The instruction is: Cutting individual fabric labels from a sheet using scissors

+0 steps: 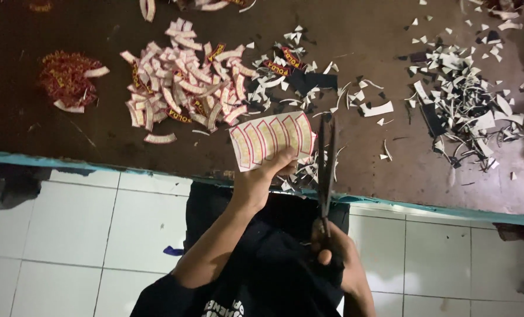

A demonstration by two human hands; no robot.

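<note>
Seated at the near edge of the counter [50, 158], you work a pair of dark scissors [326, 170] with your right hand [332, 252], its fingers closed through the handles low over your lap, wrist bent so the long blades point straight away from you. Your left hand [268, 176] rises from a bent forearm, fingers pinched on the lower edge of a white sheet of red-outlined curved labels [272, 139], holding it tilted just above the counter's front edge, its right side meeting the blades. To cut cleanly here, it seems best to keep the sheet taut, feed it into the blades rather than chase it, and follow the red outline with short bites. Beyond the sheet lies a heap of cut-out labels [182, 88]; toward the left edge sits a red pile [65, 76]; toward the far right, scattered white and dark offcuts [467, 105].
</note>
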